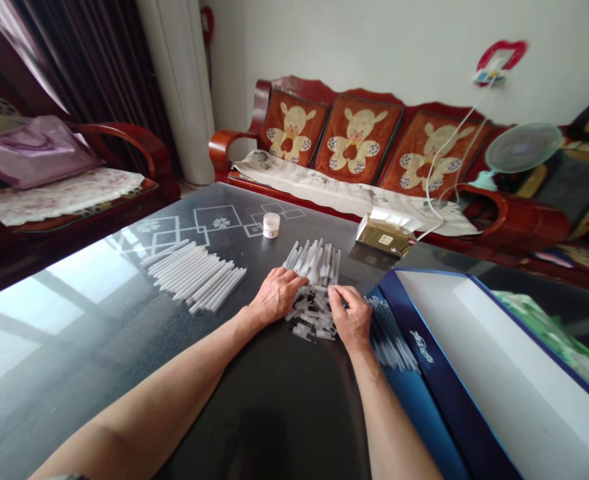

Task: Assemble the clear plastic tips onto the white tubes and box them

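Observation:
My left hand (277,295) rests fingers-down on a heap of small translucent plastic pieces (312,315) on the dark glossy table (124,333), its fingers curled over them. My right hand (351,314) lies on the same heap from the right, its fingertips pinched together on a small piece. Just beyond both hands stands a bundle of white plastic tubes (315,259). A second, larger row of long white tubes (195,272) lies to the left of my left hand.
A blue box lid with white inside (489,373) sits at the right, thin clear parts (391,337) along its edge. A small white jar (271,225) and a gold packet (385,235) lie further back. Red wooden sofas, a fan (521,148) surround the table.

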Available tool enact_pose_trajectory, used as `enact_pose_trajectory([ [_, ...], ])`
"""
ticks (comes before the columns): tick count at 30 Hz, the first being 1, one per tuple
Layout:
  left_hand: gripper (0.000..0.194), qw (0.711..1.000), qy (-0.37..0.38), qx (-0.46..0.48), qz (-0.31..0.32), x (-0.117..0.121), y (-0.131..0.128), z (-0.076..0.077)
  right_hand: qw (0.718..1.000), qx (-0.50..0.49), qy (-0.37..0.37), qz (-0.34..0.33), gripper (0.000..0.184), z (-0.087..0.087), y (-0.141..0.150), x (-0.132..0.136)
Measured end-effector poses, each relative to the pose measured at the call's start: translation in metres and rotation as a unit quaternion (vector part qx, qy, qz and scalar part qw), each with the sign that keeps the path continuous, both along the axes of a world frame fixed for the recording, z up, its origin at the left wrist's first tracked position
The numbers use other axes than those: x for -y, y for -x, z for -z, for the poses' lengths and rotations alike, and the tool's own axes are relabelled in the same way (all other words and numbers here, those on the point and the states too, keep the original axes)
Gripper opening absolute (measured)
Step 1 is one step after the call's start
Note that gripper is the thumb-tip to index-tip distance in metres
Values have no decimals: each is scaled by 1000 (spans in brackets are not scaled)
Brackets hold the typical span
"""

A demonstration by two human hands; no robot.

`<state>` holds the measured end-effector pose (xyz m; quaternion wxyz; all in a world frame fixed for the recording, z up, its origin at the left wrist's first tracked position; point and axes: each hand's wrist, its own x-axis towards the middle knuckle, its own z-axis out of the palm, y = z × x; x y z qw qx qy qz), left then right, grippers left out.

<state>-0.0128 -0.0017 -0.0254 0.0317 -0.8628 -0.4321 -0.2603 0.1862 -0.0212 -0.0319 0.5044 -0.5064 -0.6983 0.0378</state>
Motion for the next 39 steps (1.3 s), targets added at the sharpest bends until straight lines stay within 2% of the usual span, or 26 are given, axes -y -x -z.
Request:
enact_pose_trajectory([
  [6, 34, 1000, -18, -16, -10, 5, -2, -4, 1000, 22, 3, -10, 16, -4, 1, 0],
  [13, 32, 998, -65, -22, -12, 12, -12, -6, 998, 66, 2, -10, 27, -11, 10, 4],
  [22, 32, 998, -57, -23, -20, 14, -15, -7, 996, 87, 10, -21, 30, -9, 11, 4],
  [30, 37, 999, -38, -6, -12, 15, -15, -9, 997, 39, 21, -65, 21, -11, 11, 3],
  [39, 37, 1000, -21, -8, -15, 11, -10, -8, 989, -31, 89, -110, 14, -14, 12, 5],
])
